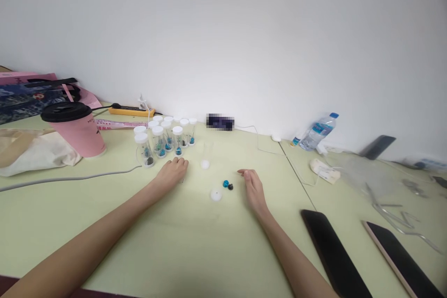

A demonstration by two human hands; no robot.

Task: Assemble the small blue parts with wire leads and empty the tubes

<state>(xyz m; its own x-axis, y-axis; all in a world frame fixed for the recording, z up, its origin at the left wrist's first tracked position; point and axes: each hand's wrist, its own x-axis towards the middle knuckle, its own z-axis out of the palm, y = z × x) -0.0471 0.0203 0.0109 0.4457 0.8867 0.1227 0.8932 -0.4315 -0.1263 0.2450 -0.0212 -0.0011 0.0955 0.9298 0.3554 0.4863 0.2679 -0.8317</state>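
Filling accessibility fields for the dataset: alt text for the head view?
Two bare hands at a pale green table: the left hand near white-capped clear containers, the right hand near a small blue piece, a dark piece and a white disc. A pink cup stands at left; two phones lie at right.

Pale green counter [174, 242], open at its near middle
A round white disc [216, 195], small blue piece [225, 184] and small black piece [230, 187] obstruct between left hand [171, 173] and right hand [254, 188]; upright clear white-lidded tubes [158, 142] block the far left.
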